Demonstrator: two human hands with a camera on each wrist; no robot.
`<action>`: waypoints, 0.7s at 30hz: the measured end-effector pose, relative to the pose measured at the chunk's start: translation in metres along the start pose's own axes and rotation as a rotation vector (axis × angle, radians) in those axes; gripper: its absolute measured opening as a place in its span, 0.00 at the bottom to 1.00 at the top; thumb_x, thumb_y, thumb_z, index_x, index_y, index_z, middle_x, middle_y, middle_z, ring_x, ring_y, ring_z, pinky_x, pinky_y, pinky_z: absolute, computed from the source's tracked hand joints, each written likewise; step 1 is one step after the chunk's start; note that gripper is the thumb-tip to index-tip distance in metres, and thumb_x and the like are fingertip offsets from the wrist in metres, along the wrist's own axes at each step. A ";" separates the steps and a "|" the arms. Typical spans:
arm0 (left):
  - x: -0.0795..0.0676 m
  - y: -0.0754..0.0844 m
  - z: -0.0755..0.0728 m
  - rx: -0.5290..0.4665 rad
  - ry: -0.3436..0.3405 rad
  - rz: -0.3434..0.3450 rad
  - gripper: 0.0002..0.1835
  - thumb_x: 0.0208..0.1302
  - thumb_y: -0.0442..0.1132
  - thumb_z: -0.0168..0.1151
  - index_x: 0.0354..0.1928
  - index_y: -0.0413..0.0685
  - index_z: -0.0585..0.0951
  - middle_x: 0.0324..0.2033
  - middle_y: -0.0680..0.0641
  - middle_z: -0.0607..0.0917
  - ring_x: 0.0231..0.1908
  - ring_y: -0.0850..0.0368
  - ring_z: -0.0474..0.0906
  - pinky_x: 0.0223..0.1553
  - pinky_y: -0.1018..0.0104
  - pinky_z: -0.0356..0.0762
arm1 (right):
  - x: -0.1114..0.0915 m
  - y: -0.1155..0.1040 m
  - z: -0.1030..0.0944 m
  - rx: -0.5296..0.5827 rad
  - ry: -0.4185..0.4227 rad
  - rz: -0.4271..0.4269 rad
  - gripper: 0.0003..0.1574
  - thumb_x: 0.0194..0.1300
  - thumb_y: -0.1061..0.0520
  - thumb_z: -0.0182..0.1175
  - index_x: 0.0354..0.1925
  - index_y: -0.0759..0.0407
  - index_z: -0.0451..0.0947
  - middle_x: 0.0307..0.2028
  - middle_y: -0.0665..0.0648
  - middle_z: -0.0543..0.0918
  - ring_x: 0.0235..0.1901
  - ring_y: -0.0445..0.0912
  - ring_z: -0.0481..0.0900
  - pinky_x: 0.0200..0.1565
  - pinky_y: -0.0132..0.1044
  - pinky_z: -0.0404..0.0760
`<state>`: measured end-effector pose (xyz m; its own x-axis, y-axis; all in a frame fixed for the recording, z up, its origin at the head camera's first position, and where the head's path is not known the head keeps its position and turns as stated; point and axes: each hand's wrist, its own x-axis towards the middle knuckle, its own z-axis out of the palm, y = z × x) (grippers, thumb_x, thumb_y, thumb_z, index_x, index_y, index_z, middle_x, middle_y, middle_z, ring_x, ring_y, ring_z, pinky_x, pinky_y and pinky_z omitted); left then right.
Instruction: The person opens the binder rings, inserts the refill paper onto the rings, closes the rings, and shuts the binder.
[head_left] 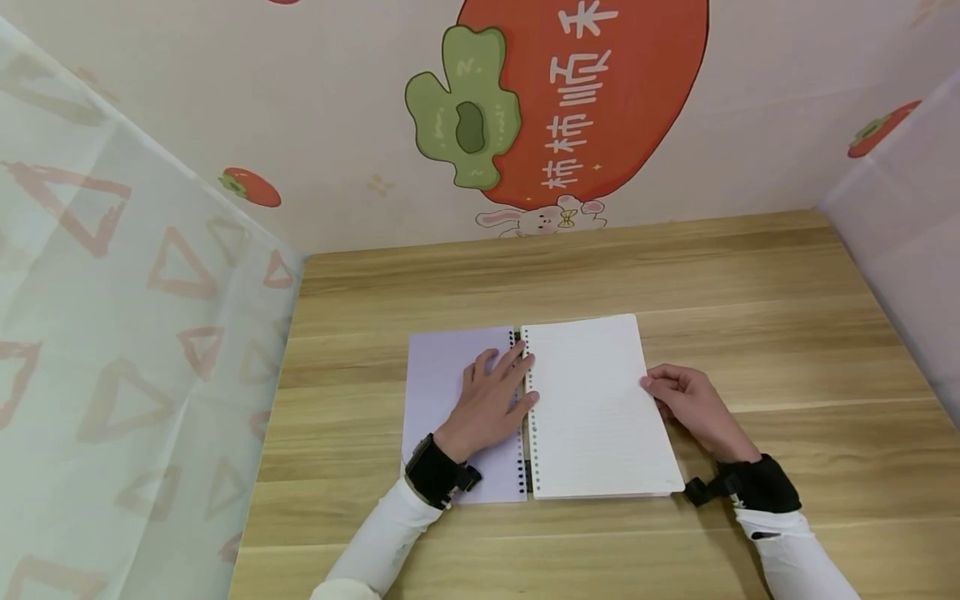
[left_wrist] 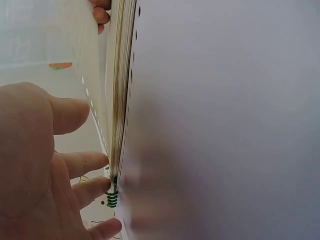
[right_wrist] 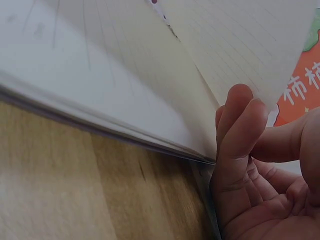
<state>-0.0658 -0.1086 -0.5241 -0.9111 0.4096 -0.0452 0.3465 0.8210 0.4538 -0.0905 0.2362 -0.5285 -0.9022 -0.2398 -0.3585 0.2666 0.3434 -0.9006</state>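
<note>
A spiral notebook lies unfolded, its lilac cover point(head_left: 435, 367) to the left and white lined pages point(head_left: 592, 417) to the right. My left hand point(head_left: 487, 408) rests over the cover with fingers spread, fingertips at the punched edge of the pages. Green binding rings point(left_wrist: 112, 200) show near those fingertips in the left wrist view. At the right edge of the pages, my right hand point(head_left: 693, 404) pinches a sheet between thumb and fingers. In the right wrist view that lined sheet point(right_wrist: 240, 50) stands raised above the page stack.
The notebook sits on a wood-grain table point(head_left: 360, 417). A printed backdrop point(head_left: 337, 125) with a persimmon picture rises behind the table, and a patterned sheet point(head_left: 135, 333) hangs at its left. Both wrists wear black straps point(head_left: 765, 483).
</note>
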 end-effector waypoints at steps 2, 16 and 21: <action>0.000 0.000 -0.001 0.005 -0.003 0.002 0.33 0.80 0.56 0.45 0.80 0.51 0.64 0.82 0.46 0.55 0.76 0.36 0.52 0.71 0.34 0.52 | 0.000 0.000 0.000 0.004 -0.001 -0.003 0.32 0.76 0.45 0.58 0.58 0.74 0.76 0.33 0.54 0.87 0.27 0.41 0.80 0.31 0.34 0.81; 0.006 -0.003 -0.001 0.038 -0.045 -0.025 0.33 0.81 0.58 0.41 0.81 0.55 0.61 0.82 0.49 0.53 0.76 0.37 0.50 0.72 0.36 0.50 | 0.003 -0.003 0.000 0.022 -0.011 0.004 0.32 0.76 0.45 0.58 0.58 0.75 0.75 0.34 0.54 0.86 0.27 0.40 0.80 0.30 0.33 0.81; 0.008 -0.001 -0.003 0.066 -0.048 -0.015 0.33 0.81 0.58 0.42 0.81 0.55 0.63 0.82 0.47 0.54 0.76 0.36 0.52 0.72 0.36 0.50 | 0.002 -0.003 -0.001 0.019 -0.010 0.015 0.33 0.76 0.45 0.57 0.59 0.74 0.75 0.35 0.56 0.87 0.28 0.41 0.81 0.30 0.34 0.82</action>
<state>-0.0740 -0.1072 -0.5227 -0.9051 0.4144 -0.0948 0.3485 0.8511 0.3928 -0.0932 0.2355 -0.5259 -0.8945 -0.2439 -0.3746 0.2867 0.3299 -0.8995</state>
